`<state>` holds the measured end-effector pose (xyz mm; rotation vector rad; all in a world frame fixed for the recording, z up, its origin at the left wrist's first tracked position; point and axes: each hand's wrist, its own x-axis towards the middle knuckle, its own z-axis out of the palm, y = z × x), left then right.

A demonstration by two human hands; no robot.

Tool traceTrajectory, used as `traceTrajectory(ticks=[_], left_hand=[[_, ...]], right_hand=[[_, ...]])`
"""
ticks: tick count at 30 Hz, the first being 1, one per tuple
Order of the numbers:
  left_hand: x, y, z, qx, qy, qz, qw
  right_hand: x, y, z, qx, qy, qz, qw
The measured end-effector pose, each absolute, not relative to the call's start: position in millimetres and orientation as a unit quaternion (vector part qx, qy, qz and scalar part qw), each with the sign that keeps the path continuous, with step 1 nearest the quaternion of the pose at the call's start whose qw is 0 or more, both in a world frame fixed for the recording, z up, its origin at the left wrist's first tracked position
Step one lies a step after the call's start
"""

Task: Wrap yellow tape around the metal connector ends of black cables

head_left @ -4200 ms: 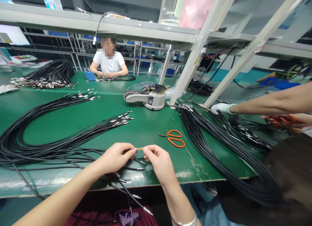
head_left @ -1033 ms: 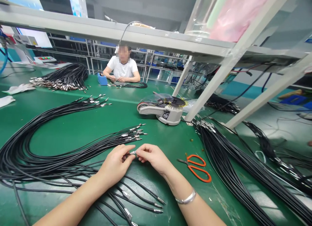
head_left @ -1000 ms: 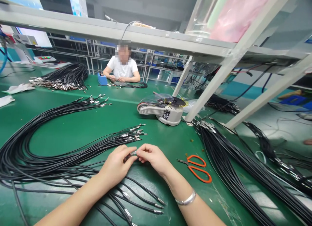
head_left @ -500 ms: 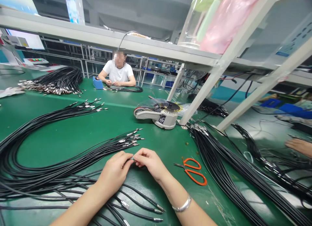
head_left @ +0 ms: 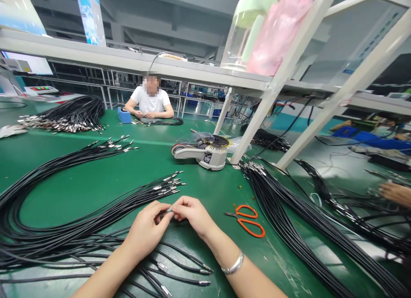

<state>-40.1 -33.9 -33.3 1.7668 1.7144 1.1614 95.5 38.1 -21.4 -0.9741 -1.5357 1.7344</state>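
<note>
The grip of the left hand (head_left: 148,226) is a near-closed pinch, thumb and finger on a small metal cable end (head_left: 170,209) at the middle of the frame; the right hand (head_left: 190,215) pinches the same piece from the other side, its fingertips almost meeting the left's, so whatever detail lies between them is too covered to tell; with both hands on it, this end looks unfinished. Just below, lower centre, loose cables (head_left: 204,283) spread over the green surface (head_left: 208,191), their metal tips untouched and probably left to do; at the left, a looped bundle (head_left: 19,204) lies with tips gathered, and at lower right another bundle (head_left: 289,216) lies neatly aligned, perhaps done, though nothing confirms it; right of centre, orange-handled scissors (head_left: 237,216) rest unused, and above them stands what looks like a tape dispenser (head_left: 213,157); farther out, a big heap of cables (head_left: 73,114) fills the upper left, state unclear, and a co-worker (head_left: 150,103) sits upper centre.
</note>
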Motion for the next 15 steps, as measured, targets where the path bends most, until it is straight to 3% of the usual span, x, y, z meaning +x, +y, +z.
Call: traceTrajectory(ticks=[9,13,15], left_hand=[[-48,-32,-43,0.615,0.611,0.422,0.265],[-58,-29,-58,0.646,0.600,0.412,0.229],[-62,-28,-64,0.670,0.585,0.412,0.199]], right_hand=[[93,34,-29,-0.384,-0.576,0.652,0.310],[103,50,-18,-0.395,-0.570,0.659,0.290],[117,75,-4,-0.418,-0.551,0.647,0.320]])
